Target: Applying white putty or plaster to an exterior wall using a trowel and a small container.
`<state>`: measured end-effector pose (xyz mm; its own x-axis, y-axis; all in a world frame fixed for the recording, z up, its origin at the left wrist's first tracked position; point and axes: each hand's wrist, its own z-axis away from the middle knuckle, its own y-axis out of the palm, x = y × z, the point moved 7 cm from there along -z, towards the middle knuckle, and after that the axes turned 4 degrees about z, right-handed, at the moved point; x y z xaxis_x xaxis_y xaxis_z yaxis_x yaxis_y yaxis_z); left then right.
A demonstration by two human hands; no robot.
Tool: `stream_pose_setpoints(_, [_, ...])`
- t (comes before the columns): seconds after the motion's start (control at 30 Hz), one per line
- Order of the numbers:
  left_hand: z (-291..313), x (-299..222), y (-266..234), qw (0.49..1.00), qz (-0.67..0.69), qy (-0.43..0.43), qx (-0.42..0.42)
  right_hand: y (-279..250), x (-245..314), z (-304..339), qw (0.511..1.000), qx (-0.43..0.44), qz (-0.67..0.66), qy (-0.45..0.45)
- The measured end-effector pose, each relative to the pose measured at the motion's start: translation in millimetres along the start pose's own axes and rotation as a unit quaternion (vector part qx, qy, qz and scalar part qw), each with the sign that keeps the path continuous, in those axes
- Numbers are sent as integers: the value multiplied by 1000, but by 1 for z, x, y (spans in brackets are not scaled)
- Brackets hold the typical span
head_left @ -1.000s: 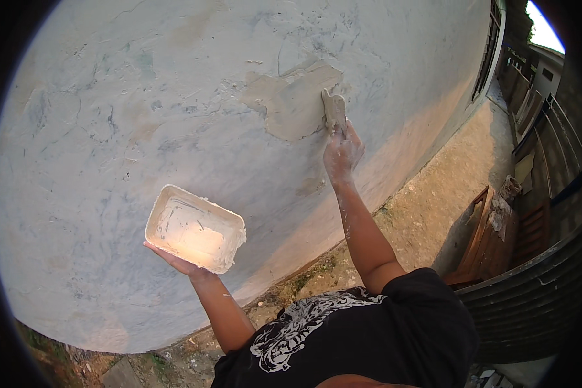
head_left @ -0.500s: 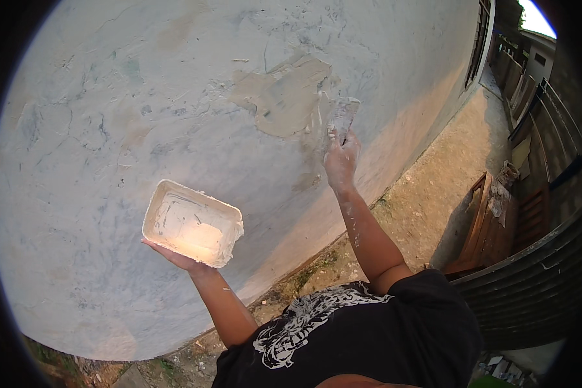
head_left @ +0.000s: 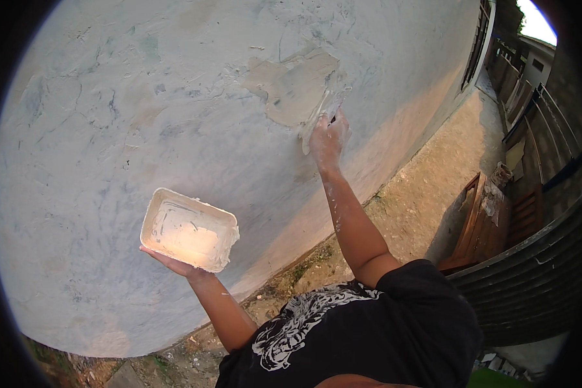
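Tilted too steeply, the scraper [head_left: 335, 102] could gouge the patch [head_left: 294, 90] just beside it on the wall [head_left: 77, 194]; a roll of the left hand [head_left: 174, 264] could tip the tray [head_left: 187, 236] it supports from beneath — its finger closure is hidden. The right hand [head_left: 328, 139] clamps the scraper, apparently pointing lengthwise up the wall — the tray's long axis slants down rightward.

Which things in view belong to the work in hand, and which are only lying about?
In the work:
pale rectangular tub, in the left hand
smeared scraper, in the right hand
beige wall patch, by the scraper

Apparently just lying about:
brown wooden furniture, at right
dark corrugated sheet, lower right
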<state>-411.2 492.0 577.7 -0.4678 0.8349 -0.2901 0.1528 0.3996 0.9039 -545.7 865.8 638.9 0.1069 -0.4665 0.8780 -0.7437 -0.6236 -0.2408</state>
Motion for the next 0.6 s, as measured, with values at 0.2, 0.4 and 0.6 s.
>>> stream_pose_setpoints(0.2, [2,1,10,999,2,-32,41,-10,119,33,986,19,-133,-97])
stream_pose_setpoints(0.4, [3,14,30,997,-23,-47,55,-21,178,79,926,89,-278,-237])
stream_pose_setpoints(0.6, [7,0,13,996,-26,-57,60,-25,22,26,985,-14,-168,-39])
